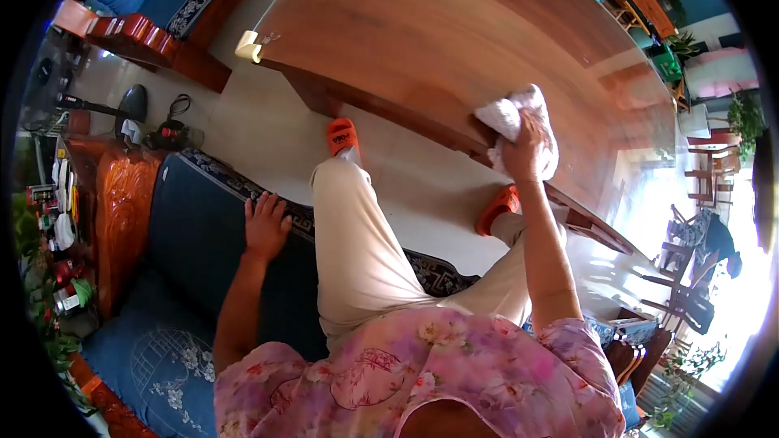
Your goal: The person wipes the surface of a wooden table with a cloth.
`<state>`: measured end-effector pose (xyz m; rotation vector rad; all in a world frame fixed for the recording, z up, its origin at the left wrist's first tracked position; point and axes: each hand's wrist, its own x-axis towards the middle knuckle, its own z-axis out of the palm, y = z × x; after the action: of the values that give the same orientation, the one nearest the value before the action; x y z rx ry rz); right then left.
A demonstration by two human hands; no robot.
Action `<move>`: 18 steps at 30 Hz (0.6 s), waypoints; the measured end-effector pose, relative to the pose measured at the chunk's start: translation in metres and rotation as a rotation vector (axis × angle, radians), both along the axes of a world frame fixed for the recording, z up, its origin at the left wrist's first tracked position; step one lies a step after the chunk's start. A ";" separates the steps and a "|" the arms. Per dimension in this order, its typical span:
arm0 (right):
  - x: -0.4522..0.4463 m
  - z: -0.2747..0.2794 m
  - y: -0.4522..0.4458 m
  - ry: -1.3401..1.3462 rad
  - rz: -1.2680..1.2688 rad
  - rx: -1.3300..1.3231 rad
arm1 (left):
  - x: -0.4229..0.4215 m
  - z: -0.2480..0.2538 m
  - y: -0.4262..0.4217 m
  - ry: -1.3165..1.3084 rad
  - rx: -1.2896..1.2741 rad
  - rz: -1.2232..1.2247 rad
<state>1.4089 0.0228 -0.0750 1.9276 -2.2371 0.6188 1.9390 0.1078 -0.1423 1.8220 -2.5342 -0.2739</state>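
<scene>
Nearest was the person's floral top (pixel 479 357), with pale trousers (pixel 349 227) below it, the knees apart. A blue pillow (pixel 142 369) lay at the left, beside a dark blue seat cushion (pixel 195 219) with a patterned border. Over that cushion's edge was the left hand (pixel 266 227), open, fingers spread, holding nothing; whether it pressed on the fabric could not be told. A carved wooden armrest (pixel 128 211) stood at the cushion's end.

Farther out, two orange slippers (pixel 340 135) were on the feet, on the pale floor (pixel 414 170). The right hand (pixel 526 146) gripped a bunched white cloth (pixel 535 101), fingers bent into it, at the near edge of the glossy wooden surface (pixel 365 32). The cloth lay on the surface and hung partly over that edge. A cream corner guard (pixel 248 47) covered the surface's near left corner.

Beyond stood a blue-cushioned seat (pixel 191 0) at upper left and wooden chairs (pixel 714 174) by the bright area at far right.
</scene>
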 end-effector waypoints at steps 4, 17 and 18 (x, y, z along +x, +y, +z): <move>0.081 0.010 -0.057 -0.031 0.209 0.027 | 0.030 -0.001 -0.042 0.005 0.112 -0.146; 0.311 0.011 -0.188 -0.138 0.676 0.009 | 0.044 -0.024 -0.053 0.082 0.067 -0.197; 0.315 0.012 -0.191 -0.156 0.682 0.004 | 0.038 -0.022 -0.051 0.082 0.081 -0.205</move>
<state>1.7243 -0.1681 -0.0631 2.7285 -1.6003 0.8551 1.9771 0.0564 -0.1639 1.5391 -2.6903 -0.4508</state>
